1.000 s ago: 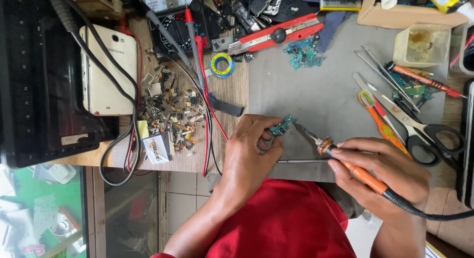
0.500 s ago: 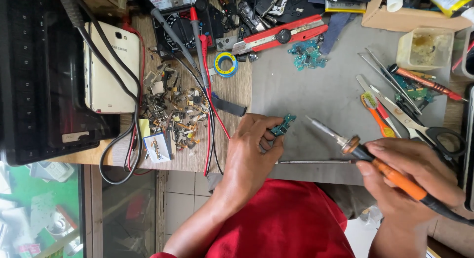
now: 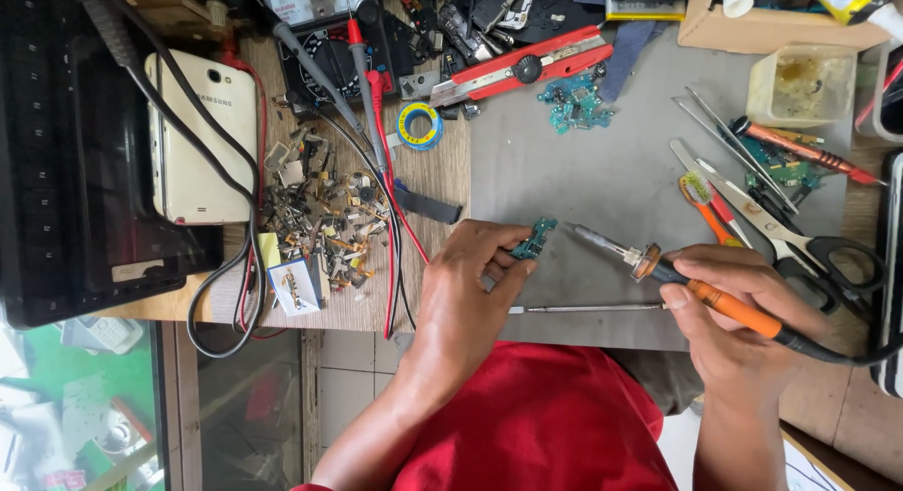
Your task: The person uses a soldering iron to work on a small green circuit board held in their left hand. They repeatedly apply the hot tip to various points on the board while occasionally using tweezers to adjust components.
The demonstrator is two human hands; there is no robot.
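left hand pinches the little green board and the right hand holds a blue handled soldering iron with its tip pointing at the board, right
Not quite: the soldering iron has an orange handle, not blue, as the head view shows. The rest holds: the left hand pinches the small green board, and the right hand holds the iron with its tip pointing at the board.

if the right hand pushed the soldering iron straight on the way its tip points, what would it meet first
Probably the small green circuit board pinched in the left hand. The right hand aims the soldering iron up-left at it, with a small gap; depth is unclear.
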